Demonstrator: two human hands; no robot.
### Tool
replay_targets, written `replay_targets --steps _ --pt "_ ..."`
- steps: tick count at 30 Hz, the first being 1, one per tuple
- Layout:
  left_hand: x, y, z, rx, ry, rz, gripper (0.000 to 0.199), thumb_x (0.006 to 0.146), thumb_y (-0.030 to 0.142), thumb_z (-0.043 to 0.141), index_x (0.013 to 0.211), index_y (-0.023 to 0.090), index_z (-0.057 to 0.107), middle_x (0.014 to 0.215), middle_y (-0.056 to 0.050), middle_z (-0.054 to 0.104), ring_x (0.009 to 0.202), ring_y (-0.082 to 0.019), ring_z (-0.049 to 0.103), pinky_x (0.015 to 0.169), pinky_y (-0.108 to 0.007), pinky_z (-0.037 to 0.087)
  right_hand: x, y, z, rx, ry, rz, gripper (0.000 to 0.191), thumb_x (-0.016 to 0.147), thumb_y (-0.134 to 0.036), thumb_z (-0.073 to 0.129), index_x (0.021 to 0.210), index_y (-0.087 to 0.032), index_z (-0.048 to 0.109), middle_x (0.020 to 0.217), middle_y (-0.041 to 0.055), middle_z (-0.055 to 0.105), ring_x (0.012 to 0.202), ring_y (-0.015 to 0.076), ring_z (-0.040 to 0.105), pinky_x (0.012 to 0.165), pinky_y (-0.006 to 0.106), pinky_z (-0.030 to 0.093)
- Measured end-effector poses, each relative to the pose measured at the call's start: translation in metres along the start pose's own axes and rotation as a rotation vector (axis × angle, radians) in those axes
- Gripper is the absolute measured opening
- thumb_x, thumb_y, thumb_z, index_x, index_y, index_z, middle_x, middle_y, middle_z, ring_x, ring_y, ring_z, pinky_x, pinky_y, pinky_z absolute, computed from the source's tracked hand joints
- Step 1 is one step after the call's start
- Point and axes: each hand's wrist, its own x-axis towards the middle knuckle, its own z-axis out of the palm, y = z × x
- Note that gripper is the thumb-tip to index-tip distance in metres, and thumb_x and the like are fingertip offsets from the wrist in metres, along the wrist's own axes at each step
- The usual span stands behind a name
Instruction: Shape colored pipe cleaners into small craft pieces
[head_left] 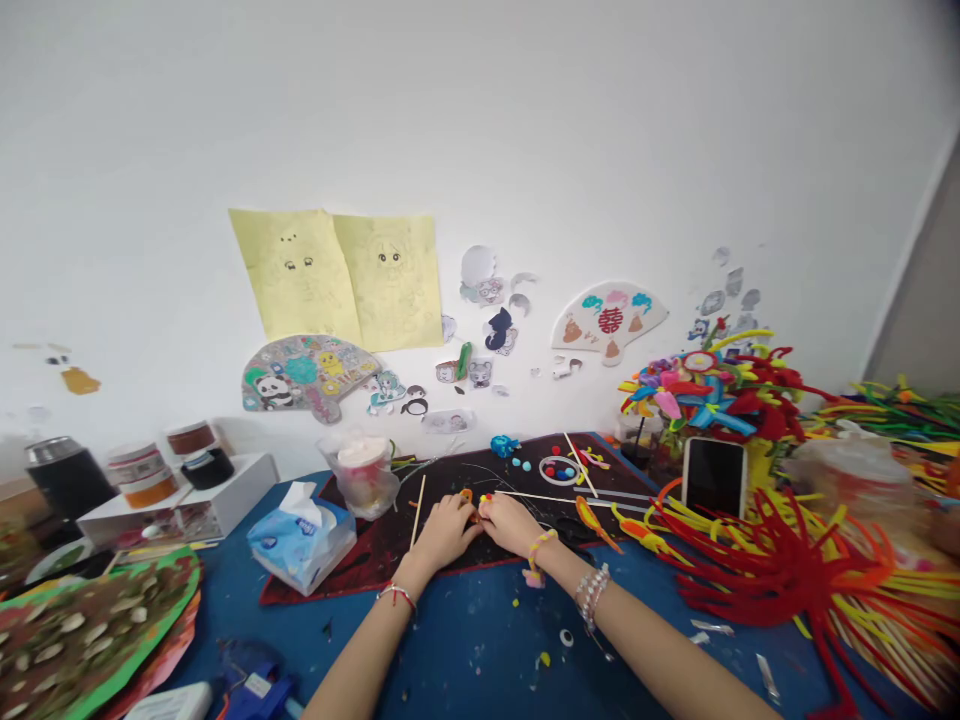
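Note:
My left hand (pixel 446 530) and my right hand (pixel 510 525) meet at the middle of a dark craft mat (pixel 371 555). Their fingertips close around a small orange craft piece (pixel 471 515), mostly hidden by the fingers. A thin wooden stick (pixel 417 510) stands just left of my left hand. A long pale stick (pixel 544 498) runs right from my right fingertips across the mat. A small ring of coloured pompoms (pixel 559 470) lies beyond my right hand.
A tissue box (pixel 300 540) and a plastic cup (pixel 364 475) stand left of the mat. A phone (pixel 714 478) and bunches of red and yellow pipe cleaners (pixel 780 570) fill the right. A blue glue gun (pixel 251 685) lies at the near left.

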Motion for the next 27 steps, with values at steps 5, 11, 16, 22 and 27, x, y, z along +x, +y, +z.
replay_targets --steps 5,11,16,22,27 --pt "0.015 -0.004 -0.009 -0.083 0.001 0.068 0.024 0.085 0.033 0.040 0.075 0.019 0.056 0.081 -0.006 0.057 0.083 -0.020 0.050 0.080 -0.032 0.035 0.003 0.005 -0.020 0.270 0.040 0.051 0.021 0.083 -0.022 0.041 0.087 -0.014 0.059 0.084 0.0058 0.065 0.075 0.0135 0.060 0.069 0.024 0.044" --pt "0.022 0.016 -0.038 -0.176 0.022 0.098 0.027 0.088 0.032 0.032 0.073 0.021 0.052 0.059 0.002 0.049 0.054 -0.014 0.047 0.062 -0.023 0.034 0.011 0.001 -0.057 0.568 0.061 0.075 0.019 0.080 -0.026 0.044 0.085 -0.013 0.057 0.070 0.0042 0.066 0.062 0.0121 0.062 0.061 0.024 0.050" --pt "0.022 0.031 -0.046 -0.266 0.021 0.063 0.025 0.085 0.033 0.038 0.068 0.021 0.053 0.054 0.003 0.046 0.049 -0.014 0.044 0.059 -0.023 0.030 0.004 -0.003 -0.076 0.701 0.007 0.071 0.024 0.078 -0.030 0.051 0.089 -0.012 0.060 0.077 0.0052 0.067 0.069 0.0127 0.063 0.068 0.026 0.050" --pt "0.025 0.047 -0.053 -0.427 -0.034 -0.014 0.030 0.085 0.036 0.037 0.065 0.018 0.049 0.055 0.004 0.043 0.052 -0.012 0.039 0.053 -0.022 0.027 -0.007 -0.012 -0.104 0.673 0.045 0.005 0.027 0.068 -0.034 0.064 0.086 -0.014 0.065 0.082 0.0044 0.066 0.078 0.0150 0.061 0.074 0.028 0.047" --pt "0.026 0.064 -0.065 -0.608 -0.091 -0.059 0.036 0.084 0.042 0.035 0.059 0.018 0.038 0.051 0.006 0.034 0.048 -0.009 0.030 0.048 -0.021 0.024 -0.013 -0.018 -0.126 0.694 0.054 -0.021 0.020 0.067 -0.032 0.065 0.077 -0.014 0.064 0.070 0.0018 0.064 0.067 0.0122 0.059 0.063 0.023 0.045"
